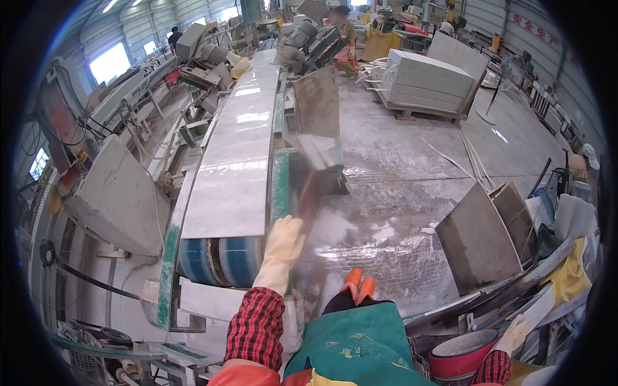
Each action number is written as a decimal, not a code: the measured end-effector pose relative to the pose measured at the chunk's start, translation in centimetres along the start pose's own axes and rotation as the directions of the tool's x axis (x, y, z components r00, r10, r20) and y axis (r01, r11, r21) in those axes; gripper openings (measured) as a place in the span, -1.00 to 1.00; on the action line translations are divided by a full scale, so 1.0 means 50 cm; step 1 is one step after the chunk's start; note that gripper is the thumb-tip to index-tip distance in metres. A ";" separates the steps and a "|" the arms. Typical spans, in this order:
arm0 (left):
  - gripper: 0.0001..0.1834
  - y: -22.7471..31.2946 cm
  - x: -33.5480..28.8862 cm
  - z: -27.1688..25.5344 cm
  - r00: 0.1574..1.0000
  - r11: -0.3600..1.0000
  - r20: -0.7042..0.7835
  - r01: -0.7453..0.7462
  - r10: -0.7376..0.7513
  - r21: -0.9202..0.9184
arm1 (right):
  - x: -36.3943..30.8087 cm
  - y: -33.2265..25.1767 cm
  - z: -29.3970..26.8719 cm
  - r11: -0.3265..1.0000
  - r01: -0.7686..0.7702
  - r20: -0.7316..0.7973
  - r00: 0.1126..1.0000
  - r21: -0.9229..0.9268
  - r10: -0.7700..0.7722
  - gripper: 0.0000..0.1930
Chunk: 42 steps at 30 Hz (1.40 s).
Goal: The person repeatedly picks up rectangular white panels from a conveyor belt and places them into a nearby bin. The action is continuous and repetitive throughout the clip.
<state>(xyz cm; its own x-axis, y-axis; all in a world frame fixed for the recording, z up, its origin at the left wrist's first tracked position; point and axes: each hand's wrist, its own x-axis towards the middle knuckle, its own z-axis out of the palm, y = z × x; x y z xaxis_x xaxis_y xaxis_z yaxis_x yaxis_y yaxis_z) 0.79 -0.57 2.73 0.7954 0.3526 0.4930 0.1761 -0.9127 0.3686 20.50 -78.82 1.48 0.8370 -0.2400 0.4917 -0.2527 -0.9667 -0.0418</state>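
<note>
My left hand (281,249), in a cream rubber glove, lies at the near right corner of a conveyor with its fingers stretched out. It is beside the green side rail (280,186), and I cannot tell whether it touches it. A long, wet, pale stone slab (232,167) rests on the conveyor, its near end above the blue roller (239,262). Far to the lower right, my gloved right hand (513,336) is out beside a pale board (538,309) and above a red bucket (460,357). Its fingers are too small and partly hidden to read.
A pallet of stacked white slabs (428,77) stands at the back right. Brown panels (479,238) lean on the right. Motors and machine heads (299,38) flank the conveyor's far end, where a person (346,38) stands. The concrete floor (393,193) looks wet.
</note>
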 end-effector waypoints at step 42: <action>-0.69 -0.016 -0.012 -0.004 0.999 0.999 0.018 0.037 -0.037 -0.001 | -0.106 -0.194 -0.148 0.967 -0.243 0.081 0.965 -0.070 0.249 -0.40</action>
<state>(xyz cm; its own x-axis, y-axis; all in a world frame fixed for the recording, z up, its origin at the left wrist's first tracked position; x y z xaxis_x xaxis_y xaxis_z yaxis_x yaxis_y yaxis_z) 0.05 0.01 2.29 0.7984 0.3822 0.4652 0.2044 -0.8989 0.3876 14.94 -67.50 5.72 0.7844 -0.4792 0.3937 -0.4818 -0.8706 -0.0996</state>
